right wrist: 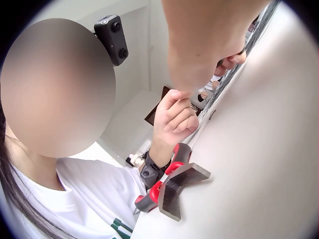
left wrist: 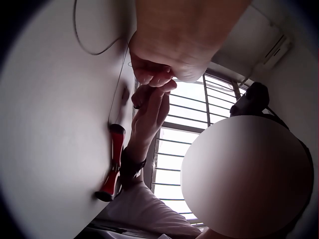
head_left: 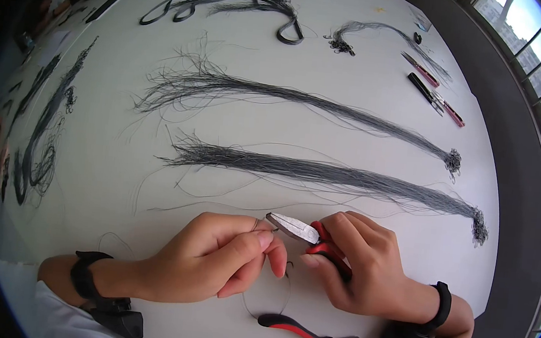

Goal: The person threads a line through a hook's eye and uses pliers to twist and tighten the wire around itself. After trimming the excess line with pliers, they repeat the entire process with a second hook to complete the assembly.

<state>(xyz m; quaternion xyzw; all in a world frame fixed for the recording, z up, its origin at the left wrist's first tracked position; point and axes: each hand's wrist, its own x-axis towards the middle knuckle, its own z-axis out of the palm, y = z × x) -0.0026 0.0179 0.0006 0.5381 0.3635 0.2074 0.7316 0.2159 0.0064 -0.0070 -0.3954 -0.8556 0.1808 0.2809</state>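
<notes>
My left hand [head_left: 210, 254] pinches a thin dark line between thumb and forefinger, with a turn of it over the forefinger. In the left wrist view a loose length of the line [left wrist: 92, 53] curves down beside the table. My right hand [head_left: 365, 263] grips red-handled pliers [head_left: 294, 227], their metal nose right at the left fingertips. Below the fingers a small dark hook-shaped piece [head_left: 289, 268] shows near a loop of line. A second pair of pliers [head_left: 297, 330], black and red, lies spread on the table at the near edge.
Two long bundles of dark strands, a nearer one [head_left: 309, 171] and a farther one [head_left: 303, 98], lie across the white table, each with a tangled cluster at its right end. More bundles [head_left: 51, 115] lie left and back. Cutting tools [head_left: 424, 92] lie back right, near the window.
</notes>
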